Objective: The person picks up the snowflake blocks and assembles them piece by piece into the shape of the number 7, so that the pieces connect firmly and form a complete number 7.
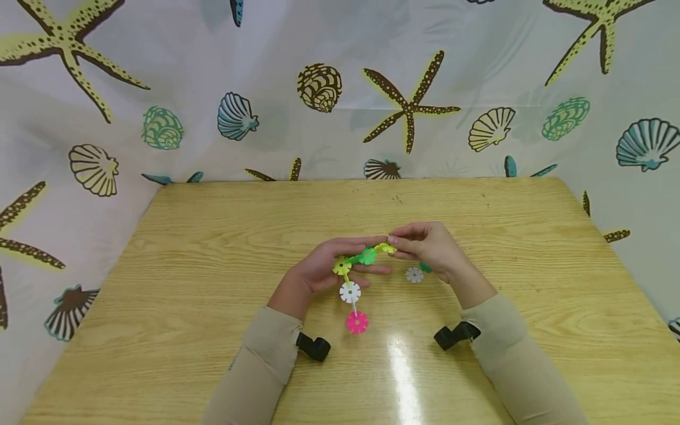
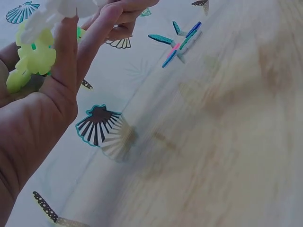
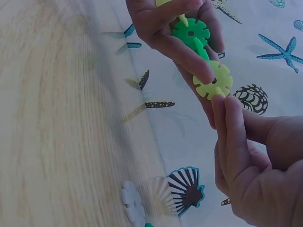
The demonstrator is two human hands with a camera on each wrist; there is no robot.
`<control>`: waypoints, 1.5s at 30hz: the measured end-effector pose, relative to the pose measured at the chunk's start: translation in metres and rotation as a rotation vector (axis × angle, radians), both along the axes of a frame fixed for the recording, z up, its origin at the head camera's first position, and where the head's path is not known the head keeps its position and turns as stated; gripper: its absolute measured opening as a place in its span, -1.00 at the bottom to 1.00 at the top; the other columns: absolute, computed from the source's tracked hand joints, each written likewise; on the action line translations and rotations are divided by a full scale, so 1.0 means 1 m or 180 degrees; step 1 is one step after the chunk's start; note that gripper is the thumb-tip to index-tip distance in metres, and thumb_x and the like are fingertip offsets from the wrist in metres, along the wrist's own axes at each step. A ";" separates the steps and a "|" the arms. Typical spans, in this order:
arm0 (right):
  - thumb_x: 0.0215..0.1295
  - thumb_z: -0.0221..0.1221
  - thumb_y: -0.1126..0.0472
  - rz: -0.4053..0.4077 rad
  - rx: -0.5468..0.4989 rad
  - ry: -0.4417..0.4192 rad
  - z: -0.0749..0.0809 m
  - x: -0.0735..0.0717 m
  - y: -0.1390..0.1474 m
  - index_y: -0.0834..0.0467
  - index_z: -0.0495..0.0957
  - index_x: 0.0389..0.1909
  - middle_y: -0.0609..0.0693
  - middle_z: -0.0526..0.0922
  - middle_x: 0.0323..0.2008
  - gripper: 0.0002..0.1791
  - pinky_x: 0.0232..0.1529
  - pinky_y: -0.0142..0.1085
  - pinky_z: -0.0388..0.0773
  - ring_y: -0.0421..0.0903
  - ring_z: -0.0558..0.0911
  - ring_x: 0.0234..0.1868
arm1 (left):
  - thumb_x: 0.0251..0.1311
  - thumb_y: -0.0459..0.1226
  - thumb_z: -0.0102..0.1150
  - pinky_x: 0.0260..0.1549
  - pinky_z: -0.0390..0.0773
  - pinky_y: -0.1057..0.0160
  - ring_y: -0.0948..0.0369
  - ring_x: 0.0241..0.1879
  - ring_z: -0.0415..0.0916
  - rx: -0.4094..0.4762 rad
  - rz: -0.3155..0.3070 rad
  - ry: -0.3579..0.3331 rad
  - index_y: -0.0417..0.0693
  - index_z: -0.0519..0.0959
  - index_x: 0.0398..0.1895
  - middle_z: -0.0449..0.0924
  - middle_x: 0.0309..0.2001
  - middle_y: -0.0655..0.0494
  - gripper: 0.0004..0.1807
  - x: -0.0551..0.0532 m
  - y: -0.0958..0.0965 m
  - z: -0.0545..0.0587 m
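Note:
A chain of notched plastic flower discs runs between my hands, with a yellow disc [image 1: 342, 265], a green disc [image 1: 368, 255], a white disc [image 1: 350, 292] and a pink disc [image 1: 357, 322] hanging lowest. My left hand [image 1: 321, 263] holds the chain between its fingers, some passing in front of it and some behind. With thumb and fingertips, my right hand [image 1: 432, 248] pinches the yellow end disc [image 3: 214, 81]. Below the right hand is another white disc [image 1: 414, 275] beside a partly hidden green piece [image 1: 425, 267]; whether they join the chain I cannot tell.
The wooden table [image 1: 212, 236] reflects light near its front. A patterned shell-and-starfish curtain [image 1: 276, 47] rises behind and beside it. Black wrist mounts [image 1: 314, 347] stick out from both sleeves. Narrow blue, pink and green shapes [image 2: 182, 45] show near a table edge.

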State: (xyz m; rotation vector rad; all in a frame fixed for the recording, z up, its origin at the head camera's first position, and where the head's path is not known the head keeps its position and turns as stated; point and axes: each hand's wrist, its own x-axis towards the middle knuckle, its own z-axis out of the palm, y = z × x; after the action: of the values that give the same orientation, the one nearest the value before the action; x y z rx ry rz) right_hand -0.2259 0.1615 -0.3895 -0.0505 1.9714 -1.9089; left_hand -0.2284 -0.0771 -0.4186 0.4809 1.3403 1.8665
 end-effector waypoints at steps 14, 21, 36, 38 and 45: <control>0.41 0.18 0.31 0.0250 0.0065 0.0244 -0.001 -0.002 0.007 0.41 0.49 0.20 0.17 0.57 0.03 -0.59 0.06 -0.23 0.69 -0.19 0.75 -0.18 | 0.53 -0.33 -0.14 -0.14 0.73 0.35 0.12 0.16 0.63 0.0151 0.0301 -0.0148 -0.11 0.27 0.50 0.22 0.51 -0.09 -0.49 -0.001 0.001 -0.004; 0.45 0.16 0.22 0.0112 0.0266 0.0467 0.004 -0.005 0.026 0.38 0.48 0.24 0.31 0.54 0.18 -0.56 0.03 -0.31 0.70 -0.24 0.75 -0.16 | 0.44 -0.42 0.00 -0.06 0.70 0.35 0.16 0.14 0.64 0.0040 0.0466 0.0044 -0.10 0.31 0.48 0.19 0.53 -0.03 -0.45 0.000 -0.001 -0.002; 0.42 0.20 0.15 -0.0056 0.0950 0.0788 0.019 -0.011 0.062 0.28 0.54 0.21 0.24 0.64 0.11 -0.57 0.09 -0.21 0.69 -0.14 0.73 -0.05 | 0.43 -0.46 -0.02 -0.12 0.71 0.38 0.18 0.10 0.66 0.0063 0.0512 0.0042 -0.14 0.29 0.48 0.15 0.55 0.02 -0.44 -0.001 -0.005 0.003; 0.40 0.23 0.14 -0.0030 0.1036 0.0777 0.018 -0.011 0.063 0.27 0.54 0.22 0.24 0.62 0.15 -0.55 0.10 -0.25 0.68 -0.14 0.71 -0.03 | 0.43 -0.45 -0.02 -0.12 0.71 0.38 0.18 0.10 0.66 0.0057 0.0512 0.0044 -0.13 0.29 0.48 0.15 0.55 0.02 -0.44 -0.001 -0.005 0.003; 0.39 0.23 0.22 -0.0096 0.1374 0.0816 0.011 -0.013 0.066 0.30 0.52 0.23 0.25 0.61 0.16 -0.56 0.13 -0.12 0.66 0.10 0.66 0.09 | 0.42 -0.45 -0.02 -0.11 0.71 0.37 0.18 0.09 0.67 0.0056 0.0499 0.0062 -0.15 0.29 0.48 0.14 0.55 0.01 -0.44 -0.002 -0.005 0.002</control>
State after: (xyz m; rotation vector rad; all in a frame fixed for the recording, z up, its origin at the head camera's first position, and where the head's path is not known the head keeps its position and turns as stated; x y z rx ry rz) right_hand -0.2391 0.2270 -0.3783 -0.1523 2.5282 -1.5138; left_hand -0.2305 -0.0821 -0.4170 0.4138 1.4105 2.0068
